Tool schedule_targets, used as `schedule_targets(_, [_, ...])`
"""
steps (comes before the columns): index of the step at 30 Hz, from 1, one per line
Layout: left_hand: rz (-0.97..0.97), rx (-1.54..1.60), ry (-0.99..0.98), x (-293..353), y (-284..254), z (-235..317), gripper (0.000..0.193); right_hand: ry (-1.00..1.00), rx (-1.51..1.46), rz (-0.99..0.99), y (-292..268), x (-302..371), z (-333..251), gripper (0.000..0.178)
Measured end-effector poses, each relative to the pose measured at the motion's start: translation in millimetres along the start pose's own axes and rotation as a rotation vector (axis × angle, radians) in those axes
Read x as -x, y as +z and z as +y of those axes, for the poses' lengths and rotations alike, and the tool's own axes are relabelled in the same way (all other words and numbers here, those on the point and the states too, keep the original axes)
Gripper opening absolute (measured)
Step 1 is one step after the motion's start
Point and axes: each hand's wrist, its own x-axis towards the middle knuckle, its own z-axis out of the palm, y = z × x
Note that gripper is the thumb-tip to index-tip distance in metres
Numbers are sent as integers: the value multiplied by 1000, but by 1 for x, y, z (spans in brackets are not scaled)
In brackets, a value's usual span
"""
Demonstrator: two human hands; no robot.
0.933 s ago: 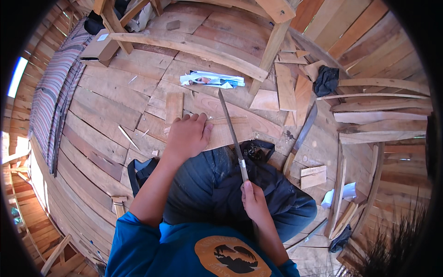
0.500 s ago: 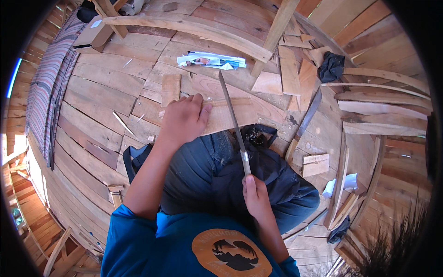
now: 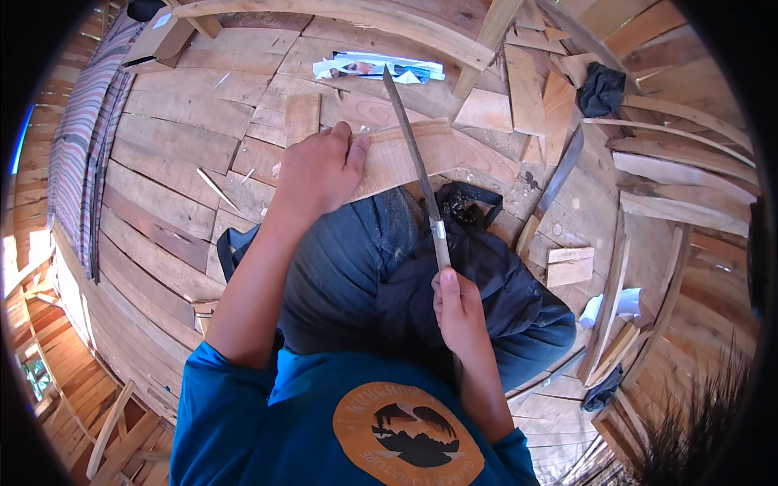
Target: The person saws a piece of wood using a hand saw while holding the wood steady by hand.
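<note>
A long knife point(image 3: 415, 158) with a narrow, pointed blade, metal collar and pale handle points away from me. My right hand point(image 3: 460, 314) is closed around its handle. Its blade passes over the right part of a light wooden board point(image 3: 387, 162), though I cannot tell whether it touches. My left hand point(image 3: 320, 172) grips the board's left part from above, thumb on the near face, other fingers curled over the far edge and partly hidden. The board stands tilted by my bent leg in dusty jeans point(image 3: 344, 267).
A machete point(image 3: 555, 190) lies on the plank floor to the right, near a small wood block point(image 3: 570, 267). Crumpled printed paper point(image 3: 377, 68) and loose boards point(image 3: 525, 89) lie ahead. Curved timbers point(image 3: 685, 166) stand at the right; a cardboard box point(image 3: 158, 42) is far left.
The knife and right hand have shifted slightly up and right in view. My left hand keeps its grip on the board, whose right end now shows its edge more. The whole view has shifted slightly.
</note>
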Motion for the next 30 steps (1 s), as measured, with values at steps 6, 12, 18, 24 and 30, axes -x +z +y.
schedule_targets(6, [-30, 11, -42, -2, -1, 2, 41, 52, 23, 25, -11, 46, 11, 46])
schedule_targets(12, [27, 40, -83, 1, 1, -5, 45, 22, -12, 14, -4, 16, 4, 52])
schedule_targets(18, [-58, -28, -53, -4, -1, -5, 43, 12, 66, 40, -6, 18, 9, 53])
schedule_targets(24, [-23, -36, -9, -5, 2, 0, 43, 57, 71, 52, -16, 56, 16, 49])
schedule_targets(30, [30, 7, -9, -2, 5, -14, 45, -19, 93, 31, 2, 12, 2, 53])
